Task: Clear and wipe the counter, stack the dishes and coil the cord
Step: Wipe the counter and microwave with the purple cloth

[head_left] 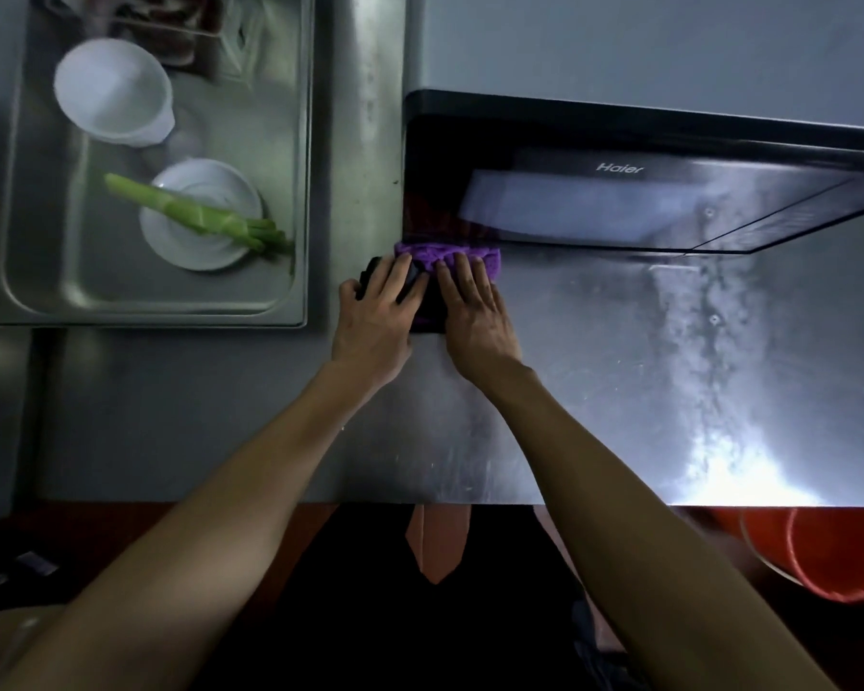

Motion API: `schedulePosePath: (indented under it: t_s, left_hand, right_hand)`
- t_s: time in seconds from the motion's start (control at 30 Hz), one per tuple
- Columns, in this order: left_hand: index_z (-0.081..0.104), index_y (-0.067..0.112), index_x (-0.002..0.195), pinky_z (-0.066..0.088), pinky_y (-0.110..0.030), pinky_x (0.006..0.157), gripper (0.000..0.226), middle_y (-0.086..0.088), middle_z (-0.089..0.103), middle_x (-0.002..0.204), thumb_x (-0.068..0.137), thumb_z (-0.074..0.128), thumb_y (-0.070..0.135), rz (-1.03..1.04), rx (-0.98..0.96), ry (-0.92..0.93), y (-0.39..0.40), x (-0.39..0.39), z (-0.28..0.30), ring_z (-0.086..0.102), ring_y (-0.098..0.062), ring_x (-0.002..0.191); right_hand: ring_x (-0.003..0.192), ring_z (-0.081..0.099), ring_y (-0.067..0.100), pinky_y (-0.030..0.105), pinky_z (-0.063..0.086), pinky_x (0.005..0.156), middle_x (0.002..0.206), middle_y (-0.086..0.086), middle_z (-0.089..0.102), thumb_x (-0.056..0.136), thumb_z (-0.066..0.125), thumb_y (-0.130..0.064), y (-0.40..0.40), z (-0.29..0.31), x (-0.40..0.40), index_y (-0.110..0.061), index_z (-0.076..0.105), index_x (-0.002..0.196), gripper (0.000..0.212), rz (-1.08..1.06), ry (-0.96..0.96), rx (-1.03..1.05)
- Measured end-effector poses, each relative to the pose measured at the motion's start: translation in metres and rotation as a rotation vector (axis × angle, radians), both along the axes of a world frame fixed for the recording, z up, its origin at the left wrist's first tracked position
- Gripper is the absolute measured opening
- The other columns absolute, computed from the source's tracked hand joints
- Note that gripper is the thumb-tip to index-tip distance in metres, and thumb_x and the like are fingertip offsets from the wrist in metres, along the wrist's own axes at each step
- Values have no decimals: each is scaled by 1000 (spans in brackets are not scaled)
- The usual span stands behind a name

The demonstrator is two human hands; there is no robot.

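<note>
A purple cloth lies on the steel counter just below the black range hood. My right hand presses flat on the cloth with straight fingers. My left hand lies beside it, fingers over a black object at the cloth's left edge; what that object is stays unclear. In the sink at the left stand a white cup and a white plate with a green leek lying across it.
A dish with dark food sits at the sink's far end. An orange bucket stands below the counter's front edge at the right. The counter to the right shows wet streaks and glare.
</note>
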State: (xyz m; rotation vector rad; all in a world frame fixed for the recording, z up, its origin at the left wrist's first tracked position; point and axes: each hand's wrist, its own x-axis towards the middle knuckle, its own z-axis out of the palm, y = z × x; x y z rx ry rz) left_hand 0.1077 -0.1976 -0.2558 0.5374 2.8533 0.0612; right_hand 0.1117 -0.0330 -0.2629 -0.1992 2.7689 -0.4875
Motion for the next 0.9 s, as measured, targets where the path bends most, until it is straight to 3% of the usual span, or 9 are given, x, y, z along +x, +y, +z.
schedulePosePath:
  t_s: [0.3, 0.5, 0.77, 0.9]
  left_hand:
    - [48, 17, 144, 35, -49, 91, 68, -15, 40, 154, 76, 55, 14, -48, -7, 94, 70, 6, -3, 43, -33, 136]
    - [46, 17, 146, 34, -50, 99, 71, -15, 38, 155, 76, 57, 15, -84, 15, 78, 153, 7, -1, 36, -30, 143]
    - [43, 18, 148, 30, -54, 104, 73, -17, 34, 156, 77, 59, 10, -155, 29, 62, 257, 7, -7, 31, -31, 146]
    - [41, 20, 149, 31, -54, 105, 77, -16, 32, 157, 76, 64, 13, -174, 17, 31, 305, 6, -6, 30, -30, 146]
  right_hand:
    - [153, -10, 26, 40, -1, 125, 167, 8, -4, 101, 34, -13, 73, -6, 6, -19, 4, 159, 66, -8, 25, -35]
    - [153, -7, 27, 40, 2, 125, 167, 7, -1, 101, 37, -14, 159, -6, 14, -19, 8, 159, 66, -26, 40, -27]
    - [153, 11, 31, 41, 14, 122, 164, 10, 18, 97, 37, -10, 272, -9, 20, -17, 25, 157, 61, -78, 105, -32]
    - [153, 11, 31, 41, 15, 121, 164, 10, 18, 94, 22, -18, 318, -8, 25, -17, 25, 157, 63, -111, 98, -14]
